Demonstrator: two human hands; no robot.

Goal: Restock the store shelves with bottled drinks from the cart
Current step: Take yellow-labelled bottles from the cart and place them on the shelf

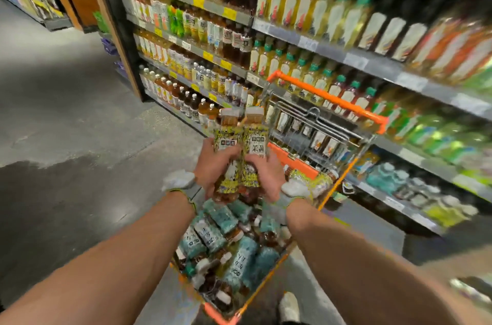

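Left hand (213, 167): wrapped round a yellow-label tea bottle (226, 138).
Right hand (267, 174): wrapped round second tea bottle (257, 143), just beside.
Handling: likely full, heavy, slick; grip mid-body.

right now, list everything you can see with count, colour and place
shelves: several tiers, grey, on the right, stocked with bottled drinks
shopping cart: one, wire with orange trim, beside the shelves
teal-labelled bottles: many, heaped in the cart
yellow-labelled tea bottles: two held, brown tea, above the cart
floor: grey, on the left
shoe: one, white, bottom edge
left hand: one, grips the left bottle
right hand: one, grips the right bottle
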